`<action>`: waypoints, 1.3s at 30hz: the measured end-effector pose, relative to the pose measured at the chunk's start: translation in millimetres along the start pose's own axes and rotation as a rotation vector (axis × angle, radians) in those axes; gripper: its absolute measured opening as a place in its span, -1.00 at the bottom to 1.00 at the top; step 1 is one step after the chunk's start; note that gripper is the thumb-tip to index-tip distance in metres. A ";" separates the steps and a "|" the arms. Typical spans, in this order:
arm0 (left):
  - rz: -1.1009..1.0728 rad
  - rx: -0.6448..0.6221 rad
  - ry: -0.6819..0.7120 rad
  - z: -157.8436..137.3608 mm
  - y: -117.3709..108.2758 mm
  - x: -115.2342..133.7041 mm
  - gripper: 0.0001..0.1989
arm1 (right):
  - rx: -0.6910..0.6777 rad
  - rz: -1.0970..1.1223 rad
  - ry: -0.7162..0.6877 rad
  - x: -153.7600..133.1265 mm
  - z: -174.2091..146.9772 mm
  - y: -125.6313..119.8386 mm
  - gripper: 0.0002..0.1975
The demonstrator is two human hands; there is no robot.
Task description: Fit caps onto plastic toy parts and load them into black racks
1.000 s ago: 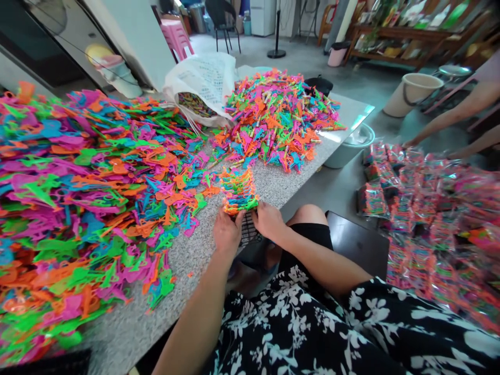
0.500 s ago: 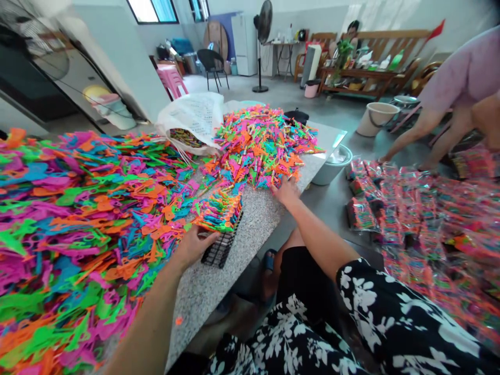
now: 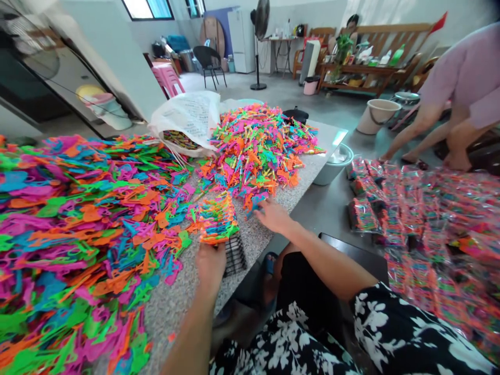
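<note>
A black wire rack (image 3: 235,256) stands on the speckled stone tabletop, its far part filled with a tight row of small bright plastic pieces (image 3: 217,219). My left hand (image 3: 211,263) is closed on the rack's near left side, by the front end of the row. To the right of the rack, my right hand (image 3: 273,214) has its fingertips closed at a blue plastic piece (image 3: 255,201) by the near edge of a heap of mixed pieces (image 3: 260,143). The hand partly hides its grip.
Loose plastic pieces (image 3: 97,224) cover the table's left side. A white sack (image 3: 191,117) lies open behind them. Clear-bagged packs (image 3: 406,208) spread over the floor at right, where a person in pink (image 3: 457,73) bends over. A bucket (image 3: 332,169) stands beside the table edge.
My right hand has come left and nearer, away from the heap, with the blue piece at its fingertips. My left hand has shifted right and down along the rack, whose angle has turned.
</note>
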State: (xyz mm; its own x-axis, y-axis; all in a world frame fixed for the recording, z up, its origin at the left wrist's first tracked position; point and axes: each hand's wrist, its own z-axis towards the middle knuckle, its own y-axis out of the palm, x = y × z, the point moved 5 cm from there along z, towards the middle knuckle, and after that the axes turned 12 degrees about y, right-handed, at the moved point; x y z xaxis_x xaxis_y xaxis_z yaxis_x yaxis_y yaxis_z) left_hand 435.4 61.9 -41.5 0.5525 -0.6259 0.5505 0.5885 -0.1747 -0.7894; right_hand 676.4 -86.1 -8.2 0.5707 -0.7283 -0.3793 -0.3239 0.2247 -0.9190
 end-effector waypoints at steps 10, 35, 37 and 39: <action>-0.166 -0.308 0.072 -15.3 1.0 22.0 -0.68 | 0.009 -0.157 -0.123 27.2 18.6 -9.3 -0.61; 0.279 -0.509 0.371 199.7 44.1 24.5 -0.60 | -0.080 0.157 -0.109 53.8 -2.4 5.7 -0.73; 0.268 -0.508 0.340 200.5 41.9 17.8 -0.56 | -0.134 0.253 -0.018 54.3 -6.3 8.9 -0.64; 0.231 -0.470 0.311 201.7 35.1 12.9 -0.52 | -0.159 0.258 0.056 51.3 -9.0 10.2 -0.62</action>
State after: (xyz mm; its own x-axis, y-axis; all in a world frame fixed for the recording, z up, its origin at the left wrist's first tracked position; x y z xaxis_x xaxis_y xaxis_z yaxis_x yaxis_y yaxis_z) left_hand 582.2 201.0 -7.3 0.3943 -0.8680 0.3017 0.1111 -0.2809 -0.9533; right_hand 695.6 -127.0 -36.0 0.4130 -0.6957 -0.5877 -0.5693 0.3064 -0.7629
